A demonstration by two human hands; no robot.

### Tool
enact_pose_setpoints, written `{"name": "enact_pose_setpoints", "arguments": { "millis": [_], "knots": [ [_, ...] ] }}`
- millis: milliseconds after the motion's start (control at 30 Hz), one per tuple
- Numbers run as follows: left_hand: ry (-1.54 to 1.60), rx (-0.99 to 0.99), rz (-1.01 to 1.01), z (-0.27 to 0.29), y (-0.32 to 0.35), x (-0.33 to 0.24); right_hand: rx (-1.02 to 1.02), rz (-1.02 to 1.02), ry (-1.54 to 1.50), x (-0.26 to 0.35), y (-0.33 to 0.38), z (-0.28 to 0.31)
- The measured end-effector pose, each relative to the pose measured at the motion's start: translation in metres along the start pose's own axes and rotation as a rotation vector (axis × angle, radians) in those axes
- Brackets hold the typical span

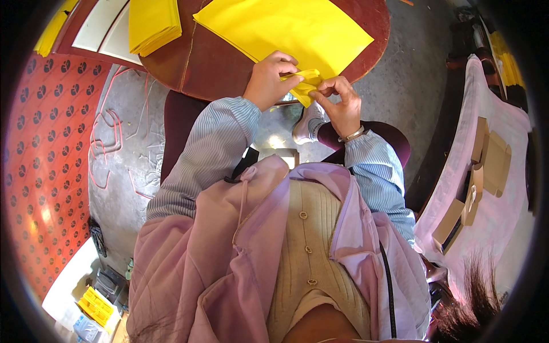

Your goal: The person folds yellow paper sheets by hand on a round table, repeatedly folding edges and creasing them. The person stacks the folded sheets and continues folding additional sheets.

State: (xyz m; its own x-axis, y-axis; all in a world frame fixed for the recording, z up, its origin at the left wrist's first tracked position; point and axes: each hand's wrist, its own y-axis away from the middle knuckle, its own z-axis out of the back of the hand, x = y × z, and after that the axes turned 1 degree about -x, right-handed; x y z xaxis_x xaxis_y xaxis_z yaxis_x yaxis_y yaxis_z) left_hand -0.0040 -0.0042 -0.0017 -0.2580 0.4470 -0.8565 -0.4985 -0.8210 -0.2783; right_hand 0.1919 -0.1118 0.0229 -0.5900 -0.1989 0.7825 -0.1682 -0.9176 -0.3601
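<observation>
The work looked to be at an early fold. 1 large yellow paper sheet (286,28) lay flat across the round dark-red table (194,68), and only its near corner, hanging at the table's near edge, had been worked. There the left hand (267,80) pinched the paper from above with fingers closed on it, and the right hand (342,106), wearing a bracelet on its wrist, gripped the same corner from below with thumb and fingers closed. Between the 2 hands sat a small folded tip (306,86), doubled over in narrow layers. The rest of the sheet showed no crease that could be made out, so most of the folding seemed left to do.

A stack of yellow sheets (151,23) waited at the table's far left edge, apparently untouched, which suggested many more pieces remained. No finished folded pieces could be seen on the table. To the right, brown cardboard pieces (486,166) lay on a pink cloth (503,126), well apart from the hands.
</observation>
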Motion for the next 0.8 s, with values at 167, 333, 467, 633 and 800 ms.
{"name": "enact_pose_setpoints", "arguments": {
  "millis": [167,333,467,633,800],
  "knots": [
    [-0.007,0.005,-0.011,0.002,-0.003,0.005,0.007,0.116,0.054,-0.001,0.001,0.003],
    [0.044,-0.002,-0.016,0.003,-0.004,0.005,0.016,0.109,0.05,-0.003,-0.002,0.003],
    [0.002,0.07,-0.004,0.008,-0.004,0.006,0.026,-0.053,-0.015,-0.002,-0.002,0.002],
    [0.019,0.112,-0.009,0.011,-0.005,0.008,0.031,-0.105,-0.063,-0.002,-0.003,0.002],
    [0.051,0.124,-0.1,0.013,-0.002,0.006,0.042,-0.134,-0.07,-0.001,-0.003,0.002]
  ]
}}
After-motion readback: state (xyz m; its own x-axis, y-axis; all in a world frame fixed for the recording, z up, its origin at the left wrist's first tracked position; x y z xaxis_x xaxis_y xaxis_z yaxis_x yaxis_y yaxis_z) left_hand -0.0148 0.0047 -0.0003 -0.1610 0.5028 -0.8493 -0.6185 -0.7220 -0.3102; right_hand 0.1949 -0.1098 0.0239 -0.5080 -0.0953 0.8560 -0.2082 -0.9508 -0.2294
